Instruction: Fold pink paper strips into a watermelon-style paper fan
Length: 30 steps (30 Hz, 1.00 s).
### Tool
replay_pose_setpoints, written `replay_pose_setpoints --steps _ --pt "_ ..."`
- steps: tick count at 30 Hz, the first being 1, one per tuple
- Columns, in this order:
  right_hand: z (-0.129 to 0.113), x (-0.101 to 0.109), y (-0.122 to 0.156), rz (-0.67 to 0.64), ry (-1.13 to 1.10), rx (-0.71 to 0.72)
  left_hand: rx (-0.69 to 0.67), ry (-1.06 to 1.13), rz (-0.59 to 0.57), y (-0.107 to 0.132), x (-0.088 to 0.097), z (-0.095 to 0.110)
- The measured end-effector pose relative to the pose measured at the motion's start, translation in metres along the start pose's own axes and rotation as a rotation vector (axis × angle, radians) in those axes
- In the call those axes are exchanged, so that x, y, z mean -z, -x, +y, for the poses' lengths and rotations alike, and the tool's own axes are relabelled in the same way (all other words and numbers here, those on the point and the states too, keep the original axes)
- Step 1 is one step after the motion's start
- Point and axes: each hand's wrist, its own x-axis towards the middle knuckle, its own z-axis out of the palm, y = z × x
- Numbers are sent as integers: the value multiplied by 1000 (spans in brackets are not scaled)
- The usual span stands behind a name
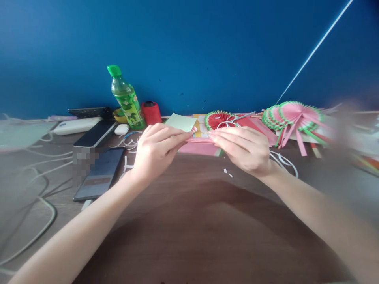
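My left hand [158, 144] and my right hand [244, 148] are raised over the table, fingers pinched together and pointing at each other. Between the fingertips stretches a thin pink paper strip [202, 140], gripped at both ends; most of each end is hidden by the fingers. Just behind the left fingers lies a pale green paper sheet [180, 122]. A red and green pleated paper rosette [218, 120] sits beyond the right hand, with a white cord and scissors-like metal piece partly over it. Pink paper [197, 149] shows beneath the strip.
Several pink and green pleated rosettes [300, 112] with ribbon tails lie at the right. At the left stand a green bottle [127, 102] and a red thread spool [151, 113], near a dark phone [102, 173] and cables [49, 221]. Behind is a blue wall [189, 51].
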Motion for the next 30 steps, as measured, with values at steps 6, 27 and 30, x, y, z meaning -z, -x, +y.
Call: replay_pose_setpoints --steps 6,27,30 --pt "-1 1 -2 -227 -127 -105 -59 -184 -183 0 4 -3" --pt "13 -39 7 -894 -730 -484 343 478 -877 15 -39 -31" --pt "16 -41 9 -936 -769 -494 325 498 -892 15 -41 -34"
